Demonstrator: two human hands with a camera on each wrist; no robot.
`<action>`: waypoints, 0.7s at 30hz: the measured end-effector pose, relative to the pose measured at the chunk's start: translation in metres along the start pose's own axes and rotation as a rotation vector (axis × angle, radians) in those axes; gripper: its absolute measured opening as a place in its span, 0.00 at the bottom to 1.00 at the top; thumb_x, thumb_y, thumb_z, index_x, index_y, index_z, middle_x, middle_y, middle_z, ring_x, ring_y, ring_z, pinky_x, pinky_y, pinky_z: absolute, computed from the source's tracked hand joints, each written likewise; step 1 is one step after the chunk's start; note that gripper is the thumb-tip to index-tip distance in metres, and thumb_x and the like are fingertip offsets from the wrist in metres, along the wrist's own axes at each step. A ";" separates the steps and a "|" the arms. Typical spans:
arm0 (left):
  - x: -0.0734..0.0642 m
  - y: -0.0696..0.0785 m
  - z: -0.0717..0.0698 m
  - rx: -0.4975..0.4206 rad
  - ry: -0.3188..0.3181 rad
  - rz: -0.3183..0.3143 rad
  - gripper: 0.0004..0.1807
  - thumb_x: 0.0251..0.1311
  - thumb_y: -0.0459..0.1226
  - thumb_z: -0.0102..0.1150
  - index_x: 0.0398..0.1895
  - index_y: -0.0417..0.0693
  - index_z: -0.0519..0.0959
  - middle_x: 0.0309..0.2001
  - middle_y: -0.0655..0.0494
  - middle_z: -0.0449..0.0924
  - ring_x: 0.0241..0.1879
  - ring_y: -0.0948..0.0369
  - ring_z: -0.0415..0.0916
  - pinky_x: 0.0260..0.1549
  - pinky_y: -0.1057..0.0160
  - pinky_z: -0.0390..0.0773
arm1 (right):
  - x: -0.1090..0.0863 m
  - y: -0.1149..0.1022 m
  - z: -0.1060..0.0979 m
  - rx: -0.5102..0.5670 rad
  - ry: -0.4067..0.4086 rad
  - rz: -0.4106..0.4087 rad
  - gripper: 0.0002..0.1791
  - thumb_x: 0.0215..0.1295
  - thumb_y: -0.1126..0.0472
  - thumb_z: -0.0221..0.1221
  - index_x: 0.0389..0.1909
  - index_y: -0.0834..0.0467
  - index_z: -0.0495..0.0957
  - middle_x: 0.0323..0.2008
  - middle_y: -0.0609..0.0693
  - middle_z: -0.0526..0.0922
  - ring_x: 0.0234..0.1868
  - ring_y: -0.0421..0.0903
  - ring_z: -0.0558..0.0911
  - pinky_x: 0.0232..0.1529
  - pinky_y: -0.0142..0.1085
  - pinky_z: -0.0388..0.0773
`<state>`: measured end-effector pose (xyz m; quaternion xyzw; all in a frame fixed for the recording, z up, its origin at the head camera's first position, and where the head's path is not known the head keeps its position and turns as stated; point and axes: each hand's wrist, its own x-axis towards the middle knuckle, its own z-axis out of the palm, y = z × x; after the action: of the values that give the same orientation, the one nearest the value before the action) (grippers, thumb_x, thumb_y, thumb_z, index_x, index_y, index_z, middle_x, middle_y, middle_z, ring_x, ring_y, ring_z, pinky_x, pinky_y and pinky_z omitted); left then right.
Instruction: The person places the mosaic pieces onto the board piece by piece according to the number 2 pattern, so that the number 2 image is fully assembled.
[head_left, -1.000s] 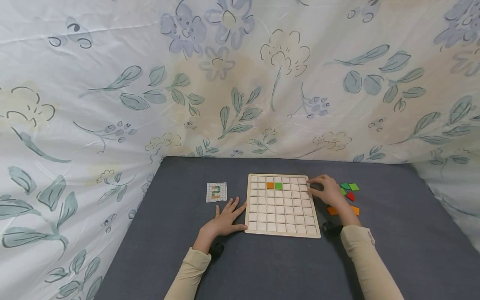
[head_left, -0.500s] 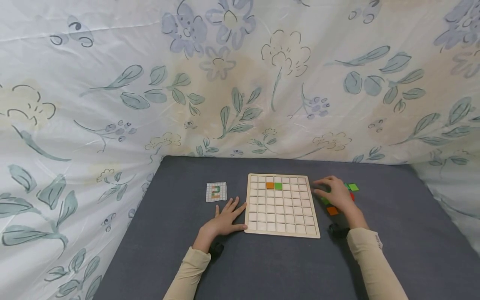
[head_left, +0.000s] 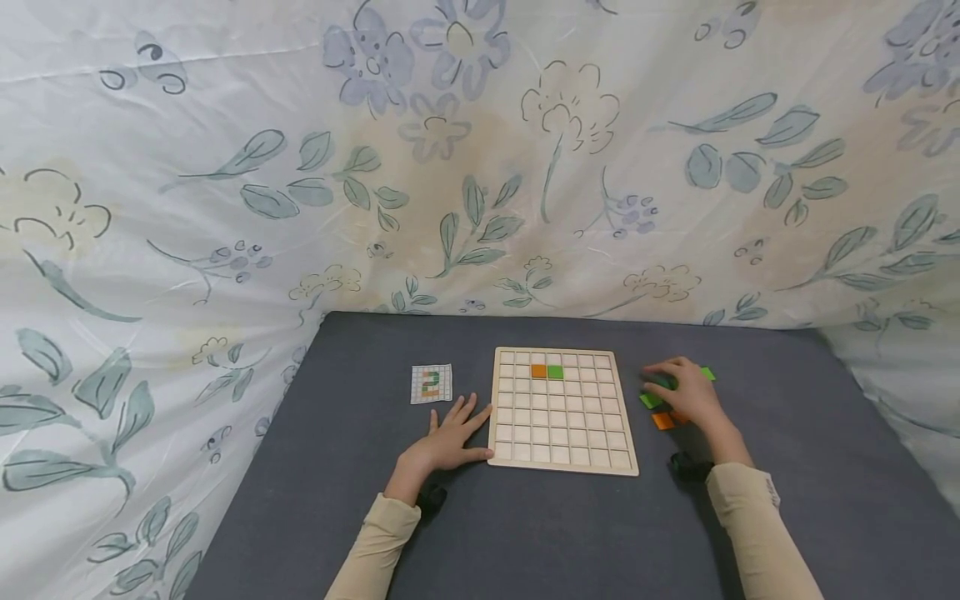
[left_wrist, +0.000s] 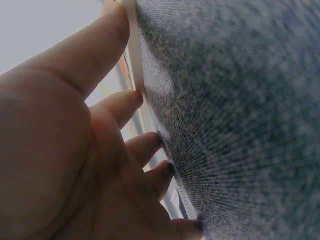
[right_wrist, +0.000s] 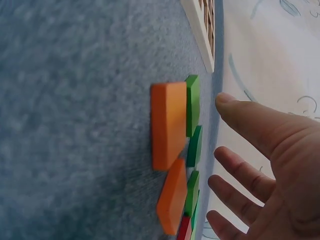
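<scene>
A wooden grid board (head_left: 557, 435) lies on the table, with an orange tile (head_left: 539, 372) and a green tile (head_left: 555, 372) side by side in its second row. My left hand (head_left: 447, 444) rests flat at the board's left edge, fingers spread, thumb and index fingertip at the frame. Over the loose tiles to the right hovers my right hand (head_left: 692, 395), fingers gently bent and holding nothing. Below it show a light green tile (head_left: 651, 401) and an orange tile (head_left: 663, 422). In the right wrist view, a red tile (right_wrist: 184, 230) and darker green tile (right_wrist: 195, 146) also appear.
A small card (head_left: 431, 384) printed with a coloured grid pattern lies left of the board. The table has a dark grey cloth (head_left: 555, 533). A floral curtain (head_left: 480, 167) hangs along its back and left side.
My right hand has moved right, from the board's right edge to over the loose tiles, now covering some of them. My left hand has stayed at the board.
</scene>
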<state>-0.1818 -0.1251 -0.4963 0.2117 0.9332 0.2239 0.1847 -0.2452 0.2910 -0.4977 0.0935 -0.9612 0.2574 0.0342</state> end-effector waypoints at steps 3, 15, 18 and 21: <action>-0.001 0.000 0.000 -0.003 -0.001 0.000 0.41 0.60 0.55 0.53 0.73 0.57 0.49 0.74 0.48 0.37 0.73 0.48 0.31 0.61 0.31 0.30 | -0.002 0.003 -0.001 0.009 -0.006 0.006 0.20 0.61 0.58 0.61 0.52 0.63 0.77 0.52 0.68 0.68 0.52 0.67 0.67 0.49 0.62 0.65; 0.000 -0.001 0.001 -0.011 0.000 0.014 0.41 0.60 0.55 0.53 0.73 0.57 0.49 0.74 0.48 0.37 0.73 0.48 0.31 0.61 0.32 0.30 | -0.008 0.013 -0.003 -0.013 0.003 0.062 0.22 0.61 0.54 0.60 0.54 0.60 0.76 0.54 0.68 0.66 0.53 0.70 0.63 0.46 0.65 0.58; 0.000 -0.002 0.001 -0.010 0.004 0.013 0.41 0.60 0.55 0.53 0.73 0.57 0.49 0.74 0.48 0.37 0.73 0.48 0.30 0.61 0.32 0.30 | -0.010 0.013 -0.004 -0.024 0.016 0.081 0.23 0.61 0.53 0.60 0.53 0.60 0.76 0.54 0.69 0.65 0.52 0.71 0.63 0.44 0.63 0.60; 0.000 -0.001 0.001 -0.012 0.007 0.015 0.41 0.60 0.55 0.53 0.73 0.56 0.49 0.74 0.47 0.37 0.73 0.47 0.31 0.61 0.32 0.30 | -0.011 0.012 -0.003 -0.035 0.019 0.105 0.23 0.61 0.53 0.60 0.53 0.61 0.76 0.54 0.69 0.65 0.52 0.71 0.62 0.44 0.62 0.60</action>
<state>-0.1816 -0.1261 -0.4976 0.2169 0.9308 0.2317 0.1811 -0.2370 0.3049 -0.5020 0.0400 -0.9687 0.2430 0.0315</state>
